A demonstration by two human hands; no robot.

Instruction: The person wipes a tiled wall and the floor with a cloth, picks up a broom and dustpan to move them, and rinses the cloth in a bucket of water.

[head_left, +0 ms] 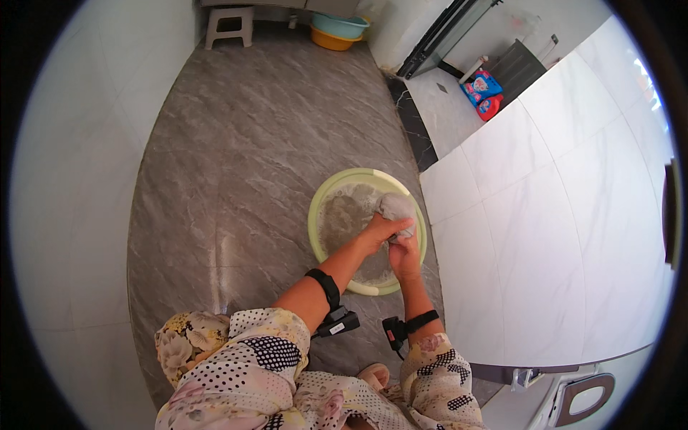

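A bunched wet grey cloth [396, 208] is squeezed between my two hands over the right side of a pale green plastic basin [315, 232]. My left hand [382, 228] wraps the cloth from the left, its thumb pointing right across it. Just below, my right hand [405, 252] grips the cloth's lower end. Cloudy, sudsy water [344, 215] fills the basin, with foam along its edge. Part of the cloth is hidden behind my fingers.
A white tiled wall [516, 236] rises close to the basin's right. On the grey floor [258, 134] ahead stand a plastic stool [230, 26] and stacked blue [338, 25] and orange basins [334, 41]. Detergent packs [482, 88] sit beyond the doorway. Black straps [324, 285] with small devices circle both forearms.
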